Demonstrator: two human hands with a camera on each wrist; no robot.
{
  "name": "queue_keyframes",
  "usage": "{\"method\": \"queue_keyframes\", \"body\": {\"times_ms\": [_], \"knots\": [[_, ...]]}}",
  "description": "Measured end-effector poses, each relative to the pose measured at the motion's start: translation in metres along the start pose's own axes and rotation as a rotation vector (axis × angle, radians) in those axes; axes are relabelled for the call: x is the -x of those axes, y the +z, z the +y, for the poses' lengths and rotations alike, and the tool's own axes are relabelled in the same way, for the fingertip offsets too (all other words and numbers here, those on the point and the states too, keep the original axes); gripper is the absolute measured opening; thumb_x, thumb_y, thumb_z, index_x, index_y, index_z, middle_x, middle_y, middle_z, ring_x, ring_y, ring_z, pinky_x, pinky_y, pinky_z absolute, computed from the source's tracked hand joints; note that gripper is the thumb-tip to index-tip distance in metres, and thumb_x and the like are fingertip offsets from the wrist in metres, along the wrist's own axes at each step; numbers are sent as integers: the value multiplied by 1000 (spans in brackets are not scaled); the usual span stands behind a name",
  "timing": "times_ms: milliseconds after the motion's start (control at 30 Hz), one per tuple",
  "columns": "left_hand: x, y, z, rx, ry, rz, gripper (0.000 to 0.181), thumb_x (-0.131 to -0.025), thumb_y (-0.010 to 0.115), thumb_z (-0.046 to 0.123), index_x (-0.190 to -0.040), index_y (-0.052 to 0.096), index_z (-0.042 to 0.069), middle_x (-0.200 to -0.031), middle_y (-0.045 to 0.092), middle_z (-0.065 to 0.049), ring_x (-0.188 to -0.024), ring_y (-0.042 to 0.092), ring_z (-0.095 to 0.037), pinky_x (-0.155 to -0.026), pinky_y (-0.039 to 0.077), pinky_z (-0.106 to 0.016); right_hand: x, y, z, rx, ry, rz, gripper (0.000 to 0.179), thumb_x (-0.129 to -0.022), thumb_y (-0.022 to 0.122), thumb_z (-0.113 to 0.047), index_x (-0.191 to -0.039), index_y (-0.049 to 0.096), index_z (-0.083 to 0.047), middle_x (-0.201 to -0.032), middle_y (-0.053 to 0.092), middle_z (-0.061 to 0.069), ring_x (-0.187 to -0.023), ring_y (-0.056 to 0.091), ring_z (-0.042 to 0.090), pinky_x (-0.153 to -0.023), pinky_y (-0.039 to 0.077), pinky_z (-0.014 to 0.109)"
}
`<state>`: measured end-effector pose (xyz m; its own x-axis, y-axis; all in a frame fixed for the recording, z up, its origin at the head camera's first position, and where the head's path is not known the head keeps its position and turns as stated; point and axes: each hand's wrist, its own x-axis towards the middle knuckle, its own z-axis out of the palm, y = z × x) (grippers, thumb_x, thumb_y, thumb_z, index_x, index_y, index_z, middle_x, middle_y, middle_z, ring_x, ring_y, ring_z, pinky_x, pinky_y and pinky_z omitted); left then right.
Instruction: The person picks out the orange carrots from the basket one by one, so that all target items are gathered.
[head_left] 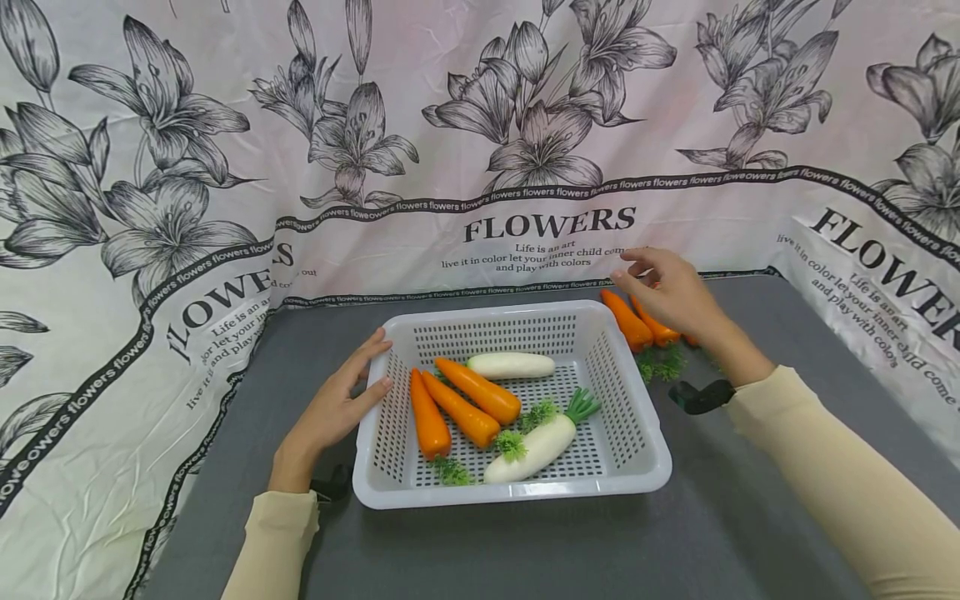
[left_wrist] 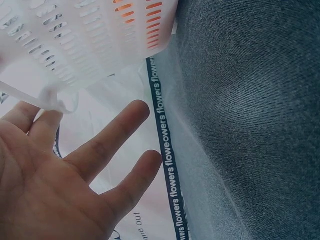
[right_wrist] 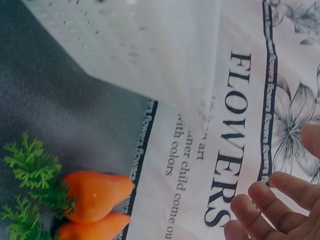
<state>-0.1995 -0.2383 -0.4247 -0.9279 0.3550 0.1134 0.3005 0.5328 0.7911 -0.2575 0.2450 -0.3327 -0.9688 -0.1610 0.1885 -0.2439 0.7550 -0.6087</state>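
Note:
My left hand [head_left: 337, 400] rests on the left rim of a white plastic basket [head_left: 513, 493]. In the left wrist view, two of its fingers stretch out below the basket's slotted wall. Inside the basket lie three orange carrots [head_left: 480, 390] at the left, one white radish [head_left: 517, 365] along the back, and another white radish [head_left: 536, 450] with a green top near the front. My right hand [head_left: 671, 287] hovers past the basket's right back corner with loosely bent fingers and nothing in them. Just below it are several carrots [head_left: 626, 321] with leafy green tops [right_wrist: 32, 162].
The basket stands on a dark grey tabletop [head_left: 480, 550]. A white curtain [head_left: 412, 250] printed with black lilies and lettering hangs behind it and along both sides. Dark straps [head_left: 701, 397] sit at both wrists, below the beige sleeves.

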Motion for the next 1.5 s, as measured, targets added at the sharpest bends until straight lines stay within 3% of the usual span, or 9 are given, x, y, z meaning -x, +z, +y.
{"method": "queue_keyframes", "body": {"times_ms": [600, 1067, 1500], "knots": [[0, 0, 1, 1, 7, 1, 62, -102, 60, 33, -158, 36, 27, -172, 16, 6, -112, 58, -37, -64, 63, -28, 3, 22, -36, -40, -154, -93, 51, -103, 60, -33, -143, 55, -3, -127, 64, 21, -104, 65, 33, -85, 54, 51], [1, 0, 1, -8, 5, 5, 62, -102, 59, 33, -158, 35, 28, -172, 16, 6, -112, 59, -36, -64, 62, -27, 5, 55, -56, -21, -203, -188, 49, -100, 63, -36, -140, 60, -7, -122, 67, 13, -102, 63, 25, -81, 56, 41], [0, -1, 1, 6, 4, -2, 61, -103, 59, 33, -158, 36, 29, -172, 16, 9, -117, 58, -37, -67, 62, -27, 3, 88, -64, 3, -288, -370, 46, -97, 67, -34, -132, 65, -3, -116, 72, 11, -99, 67, 23, -85, 58, 40]]}}
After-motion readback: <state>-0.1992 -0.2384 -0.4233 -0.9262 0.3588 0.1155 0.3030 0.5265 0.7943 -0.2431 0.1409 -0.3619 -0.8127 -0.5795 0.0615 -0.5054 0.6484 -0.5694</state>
